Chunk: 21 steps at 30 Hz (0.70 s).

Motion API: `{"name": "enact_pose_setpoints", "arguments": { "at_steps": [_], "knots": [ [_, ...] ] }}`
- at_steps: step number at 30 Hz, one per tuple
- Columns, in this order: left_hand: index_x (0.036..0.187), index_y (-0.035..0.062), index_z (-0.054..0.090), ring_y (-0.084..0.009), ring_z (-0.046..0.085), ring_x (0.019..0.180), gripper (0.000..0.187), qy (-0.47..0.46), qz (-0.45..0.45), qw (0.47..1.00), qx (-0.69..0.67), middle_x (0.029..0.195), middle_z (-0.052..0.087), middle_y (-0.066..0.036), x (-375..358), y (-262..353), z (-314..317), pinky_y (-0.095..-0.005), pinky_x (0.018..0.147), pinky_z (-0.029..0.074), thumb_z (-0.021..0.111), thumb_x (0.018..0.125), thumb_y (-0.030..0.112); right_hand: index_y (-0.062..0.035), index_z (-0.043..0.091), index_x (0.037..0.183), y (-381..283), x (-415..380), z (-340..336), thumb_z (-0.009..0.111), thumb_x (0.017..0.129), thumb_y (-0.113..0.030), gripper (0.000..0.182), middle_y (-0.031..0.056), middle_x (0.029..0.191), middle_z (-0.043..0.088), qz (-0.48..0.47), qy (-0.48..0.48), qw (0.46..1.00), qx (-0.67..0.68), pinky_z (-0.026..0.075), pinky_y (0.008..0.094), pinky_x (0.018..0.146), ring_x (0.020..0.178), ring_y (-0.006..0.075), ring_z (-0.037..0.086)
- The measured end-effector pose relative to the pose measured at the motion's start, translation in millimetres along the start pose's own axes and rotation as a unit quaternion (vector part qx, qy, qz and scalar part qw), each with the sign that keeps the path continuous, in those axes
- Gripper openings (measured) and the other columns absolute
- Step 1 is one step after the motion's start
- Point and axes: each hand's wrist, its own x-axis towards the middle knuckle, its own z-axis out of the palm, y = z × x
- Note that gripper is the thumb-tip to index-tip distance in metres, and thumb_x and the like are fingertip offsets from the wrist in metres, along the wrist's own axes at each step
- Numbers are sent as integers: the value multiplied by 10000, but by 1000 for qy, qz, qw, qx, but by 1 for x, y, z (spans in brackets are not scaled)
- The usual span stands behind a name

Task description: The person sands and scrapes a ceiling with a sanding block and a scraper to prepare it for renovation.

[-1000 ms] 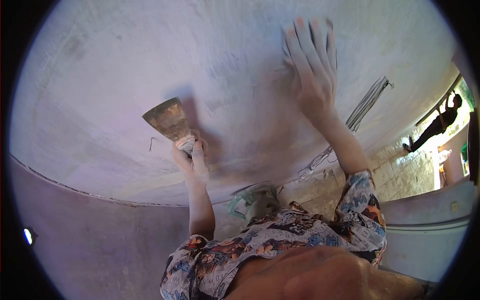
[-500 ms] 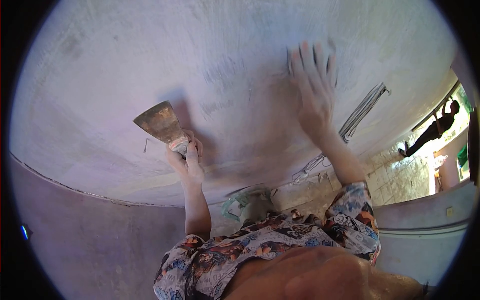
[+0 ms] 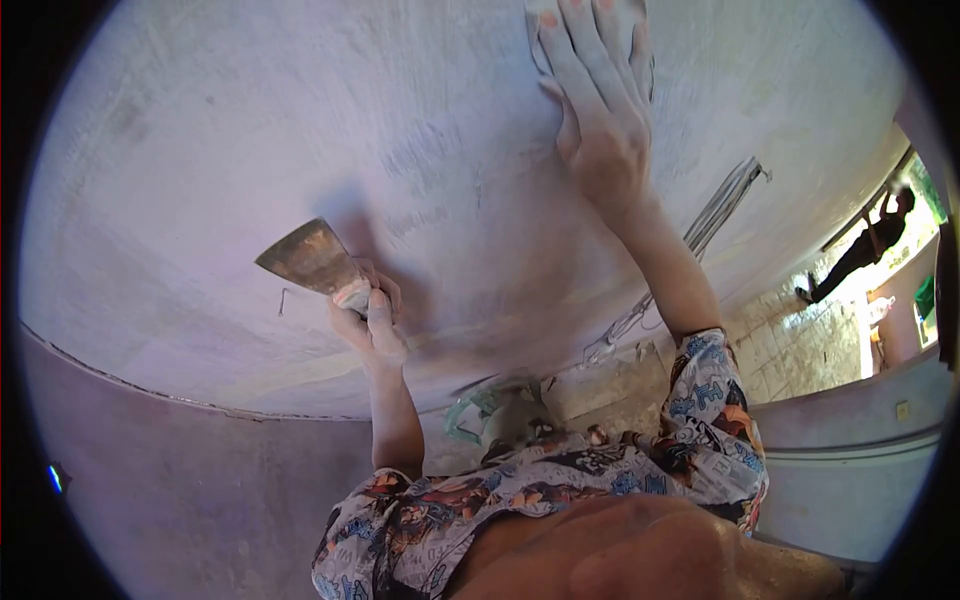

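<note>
My left hand is closed around the handle of a putty knife, its wide, stained metal blade pointing up and to the left. The blade stands off the wall, casting a bluish shadow there. Higher up, my right hand lies flat on the wall with its fingers stretched upward, dusted white. Under those fingers is a thin greyish sheet that looks like sandpaper; only its edges show, the rest being covered by the hand. The wall surface is pale and streaky.
A bundle of wires sticks out of the wall right of my right arm. A small wire end pokes out left of the putty knife. Below is a greenish object. At far right, another person stands by a bright opening.
My right hand has slid up the wall and slightly left, with the sheet under it. My left hand and the putty knife have shifted slightly left and down.
</note>
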Motion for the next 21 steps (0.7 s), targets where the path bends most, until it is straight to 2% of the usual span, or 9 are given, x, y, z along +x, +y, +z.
{"name": "enact_pose_setpoints", "arguments": {
  "at_steps": [2,3,5,6,9,13,15,18,21],
  "knots": [
    [988,11,452,-97,459,503,310,9,4,1000,-6,864,460,-71,-2,-1,4,-228,405,293,601,940,279,-12,580,1320,-1,6,2,583,897,-34,423,167,1412,524,19,7,1000,-5,252,584,1126,1365,383,420],
    [994,10,449,-98,457,500,310,13,7,1000,-8,876,457,-76,-2,-3,3,-231,404,294,599,941,276,-12,580,1320,-4,-20,7,583,897,-34,423,167,1412,524,18,10,1000,-2,252,584,1126,1365,383,420],
    [974,6,443,-114,449,487,296,9,4,1000,-5,874,441,-90,-1,-7,1,-239,377,280,588,908,255,-24,580,1314,-14,-105,13,559,920,-90,400,127,1382,553,79,-37,996,-21,285,585,1098,1331,360,464],
    [953,1,437,-129,441,474,283,14,3,1000,-7,873,426,-105,-2,-9,3,-246,350,265,577,875,234,-23,550,1343,-13,-108,12,562,924,-90,424,131,1380,554,70,-40,997,-15,284,588,1098,1337,349,461],
    [946,-9,433,-124,428,455,288,18,42,999,12,875,418,-105,-1,-10,5,-243,352,247,566,882,238,-13,516,1374,-7,-21,3,579,922,-107,466,137,1378,559,19,-22,999,23,281,586,1102,1347,339,458],
    [989,2,441,-101,450,482,371,-10,-4,1000,-12,855,444,-83,1,-11,-2,-231,395,269,622,924,320,20,490,1377,-10,-42,6,593,912,-106,493,142,1370,562,26,-4,999,21,297,581,1095,1335,348,466],
    [986,-2,440,-98,442,467,376,-7,21,1000,-12,845,443,-84,0,-9,-3,-231,390,257,621,923,322,129,450,1343,-20,-98,7,515,951,-34,430,190,1303,600,54,-45,998,-1,291,594,1092,1314,402,476],
    [987,-5,443,-95,436,455,392,0,24,1000,6,838,447,-83,2,-10,9,-232,384,250,626,921,335,147,440,1341,-3,-13,5,496,957,-20,423,200,1293,605,-3,2,1000,27,292,587,1097,1299,402,492],
    [992,-7,449,-96,432,450,392,2,-2,1000,-4,831,450,-83,3,-8,5,-234,380,257,628,928,335,162,426,1342,-8,-1,7,479,961,-7,419,210,1292,603,-1,3,1000,-1,291,579,1103,1293,402,497]
  ]
}}
